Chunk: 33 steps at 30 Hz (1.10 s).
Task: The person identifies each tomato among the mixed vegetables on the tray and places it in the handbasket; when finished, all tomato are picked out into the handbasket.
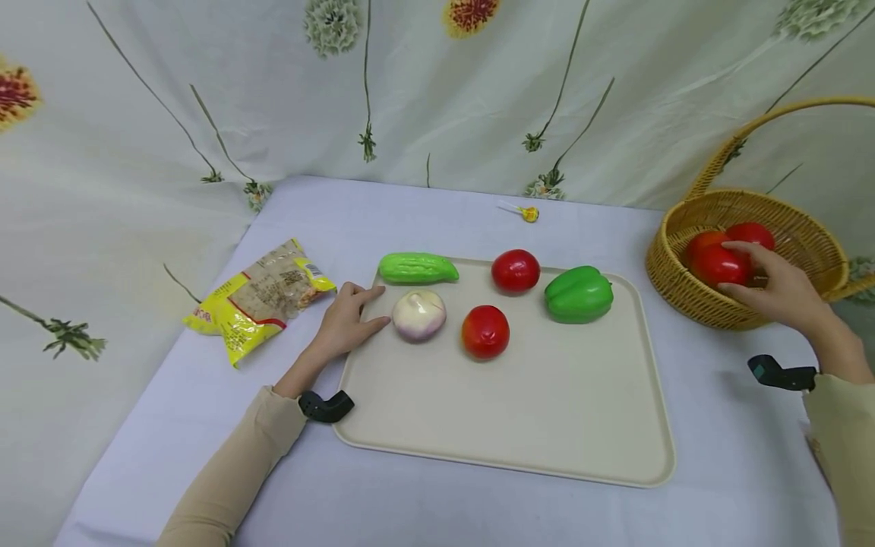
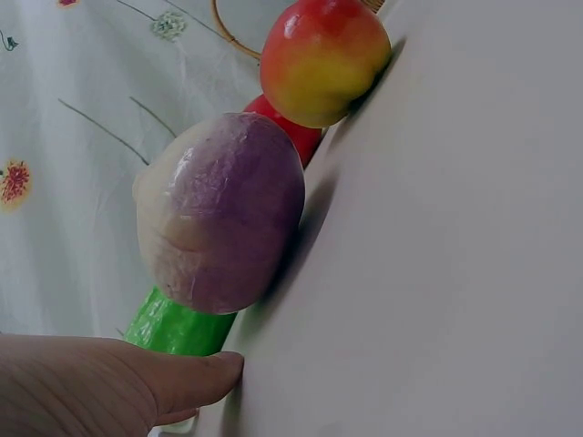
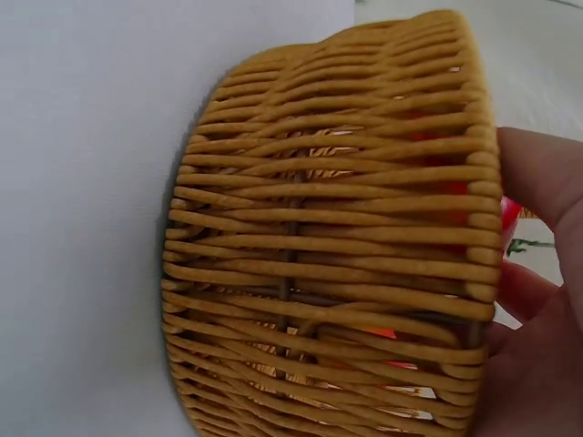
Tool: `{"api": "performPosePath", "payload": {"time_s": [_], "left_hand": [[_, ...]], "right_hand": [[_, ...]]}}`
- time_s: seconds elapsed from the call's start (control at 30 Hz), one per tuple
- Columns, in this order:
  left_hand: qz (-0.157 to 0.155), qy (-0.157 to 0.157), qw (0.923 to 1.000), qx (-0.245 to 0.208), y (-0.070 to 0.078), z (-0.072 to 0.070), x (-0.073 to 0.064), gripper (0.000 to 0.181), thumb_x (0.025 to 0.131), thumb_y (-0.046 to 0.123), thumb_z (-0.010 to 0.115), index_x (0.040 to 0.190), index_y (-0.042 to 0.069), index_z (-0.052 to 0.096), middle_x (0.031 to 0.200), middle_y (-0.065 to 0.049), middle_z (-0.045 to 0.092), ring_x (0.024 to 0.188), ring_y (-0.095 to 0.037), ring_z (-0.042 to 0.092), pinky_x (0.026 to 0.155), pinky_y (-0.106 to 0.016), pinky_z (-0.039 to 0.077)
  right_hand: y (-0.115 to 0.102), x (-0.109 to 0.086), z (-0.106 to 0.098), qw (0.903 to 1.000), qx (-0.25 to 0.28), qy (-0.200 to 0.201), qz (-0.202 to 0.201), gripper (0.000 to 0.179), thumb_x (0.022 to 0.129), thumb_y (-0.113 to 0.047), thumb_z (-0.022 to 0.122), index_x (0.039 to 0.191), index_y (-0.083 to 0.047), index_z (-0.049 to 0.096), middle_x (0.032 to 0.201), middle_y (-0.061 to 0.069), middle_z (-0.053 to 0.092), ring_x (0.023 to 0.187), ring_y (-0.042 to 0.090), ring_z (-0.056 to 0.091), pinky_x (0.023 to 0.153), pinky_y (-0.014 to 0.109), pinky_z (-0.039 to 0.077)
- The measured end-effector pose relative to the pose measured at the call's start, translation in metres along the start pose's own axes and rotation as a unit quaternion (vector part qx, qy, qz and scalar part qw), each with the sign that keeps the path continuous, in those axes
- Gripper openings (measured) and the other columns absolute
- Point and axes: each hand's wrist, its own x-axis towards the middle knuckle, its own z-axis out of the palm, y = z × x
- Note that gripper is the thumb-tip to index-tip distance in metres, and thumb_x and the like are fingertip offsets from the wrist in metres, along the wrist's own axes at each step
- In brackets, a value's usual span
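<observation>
My right hand reaches into a wicker basket and grips a shiny red round fruit, thumb on the near side and fingers over the top. Other red fruits lie beside it. In the right wrist view the basket's woven wall hides most of the fruit. My left hand rests on the left rim of a beige tray, holding no vegetable. Near its fingertips are a green cucumber and a purple-white onion; its thumb shows near the onion in the left wrist view.
Also on the tray are a red tomato, a red-yellow apple and a green bell pepper. A yellow snack bag lies left of the tray, a lollipop behind it. The basket's tall handle arches upward.
</observation>
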Motion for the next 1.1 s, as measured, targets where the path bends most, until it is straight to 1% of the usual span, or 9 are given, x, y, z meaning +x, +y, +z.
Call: {"api": "performPosePath", "payload": {"time_s": [0.17, 0.27, 0.33, 0.43, 0.53, 0.67, 0.73, 0.97, 1.1], "left_hand": [[0.002, 0.002, 1.0, -0.001, 0.0, 0.0, 0.0, 0.058, 0.084, 0.02, 0.067, 0.135, 0.001, 0.049, 0.104, -0.019, 0.044, 0.077, -0.021, 0.037, 0.065, -0.028, 0.028], [0.002, 0.003, 1.0, -0.001, 0.0, 0.0, 0.001, 0.057, 0.084, 0.019, 0.068, 0.135, 0.001, 0.049, 0.104, -0.019, 0.044, 0.077, -0.021, 0.037, 0.065, -0.028, 0.028], [0.001, 0.003, 1.0, 0.0, 0.0, 0.0, 0.001, 0.057, 0.084, 0.019, 0.068, 0.135, 0.001, 0.049, 0.104, -0.019, 0.044, 0.077, -0.021, 0.037, 0.065, -0.028, 0.028], [0.001, 0.002, 1.0, 0.001, 0.0, 0.0, 0.0, 0.058, 0.084, 0.02, 0.068, 0.135, 0.001, 0.049, 0.104, -0.02, 0.044, 0.077, -0.021, 0.037, 0.065, -0.028, 0.029], [-0.001, 0.001, 1.0, 0.0, 0.001, 0.0, 0.0, 0.058, 0.084, 0.02, 0.068, 0.135, 0.002, 0.049, 0.105, -0.019, 0.044, 0.078, -0.021, 0.038, 0.065, -0.028, 0.029], [-0.003, 0.001, 1.0, -0.002, 0.001, 0.0, 0.0, 0.057, 0.084, 0.02, 0.068, 0.135, 0.002, 0.049, 0.105, -0.019, 0.044, 0.078, -0.021, 0.038, 0.066, -0.028, 0.029], [-0.003, 0.001, 1.0, -0.003, 0.001, 0.001, 0.0, 0.057, 0.084, 0.02, 0.068, 0.135, 0.002, 0.049, 0.105, -0.019, 0.044, 0.078, -0.021, 0.038, 0.066, -0.028, 0.029], [-0.003, 0.001, 1.0, -0.001, 0.0, 0.0, 0.0, 0.057, 0.084, 0.02, 0.068, 0.135, 0.002, 0.049, 0.106, -0.019, 0.044, 0.078, -0.021, 0.038, 0.066, -0.028, 0.029], [0.0, 0.004, 1.0, 0.0, 0.0, 0.0, 0.0, 0.057, 0.084, 0.02, 0.068, 0.135, 0.002, 0.049, 0.105, -0.019, 0.044, 0.078, -0.021, 0.038, 0.065, -0.028, 0.029]], "right_hand": [[0.007, 0.01, -0.001, 0.9989, 0.017, -0.038, 0.022, 0.067, 0.092, -0.02, 0.058, 0.146, -0.003, 0.022, 0.137, 0.037, 0.03, 0.114, 0.057, 0.032, 0.088, 0.071, 0.032], [0.009, 0.017, -0.002, 0.9979, 0.024, -0.054, 0.027, 0.07, 0.092, -0.023, 0.057, 0.148, -0.004, 0.019, 0.139, 0.037, 0.027, 0.116, 0.057, 0.03, 0.09, 0.071, 0.031], [0.01, 0.023, -0.001, 0.9975, 0.027, -0.058, 0.032, 0.072, 0.092, -0.025, 0.057, 0.148, -0.005, 0.017, 0.14, 0.037, 0.025, 0.116, 0.057, 0.029, 0.092, 0.072, 0.029], [0.01, 0.029, 0.001, 0.9972, 0.03, -0.057, 0.037, 0.073, 0.092, -0.025, 0.057, 0.149, -0.004, 0.016, 0.14, 0.037, 0.025, 0.117, 0.056, 0.029, 0.093, 0.072, 0.027], [0.011, 0.035, 0.003, 0.9977, 0.025, -0.053, 0.033, 0.072, 0.092, -0.024, 0.057, 0.148, -0.003, 0.017, 0.139, 0.038, 0.025, 0.119, 0.055, 0.027, 0.094, 0.073, 0.025], [0.013, 0.041, 0.006, 0.9975, 0.016, -0.057, 0.038, 0.073, 0.092, -0.026, 0.056, 0.148, -0.003, 0.016, 0.137, 0.041, 0.02, 0.119, 0.056, 0.022, 0.093, 0.074, 0.024], [0.014, 0.043, 0.008, 0.997, 0.013, -0.059, 0.047, 0.074, 0.092, -0.029, 0.056, 0.148, -0.004, 0.015, 0.136, 0.042, 0.019, 0.118, 0.056, 0.022, 0.093, 0.075, 0.024], [0.014, 0.05, 0.011, 0.9972, 0.001, -0.038, 0.065, 0.076, 0.092, -0.036, 0.056, 0.149, -0.008, 0.015, 0.138, 0.041, 0.02, 0.12, 0.055, 0.02, 0.092, 0.076, 0.024], [0.012, 0.052, 0.012, 0.9969, -0.006, -0.029, 0.073, 0.076, 0.092, -0.034, 0.056, 0.149, -0.007, 0.014, 0.138, 0.041, 0.021, 0.121, 0.054, 0.02, 0.093, 0.075, 0.025]]}}
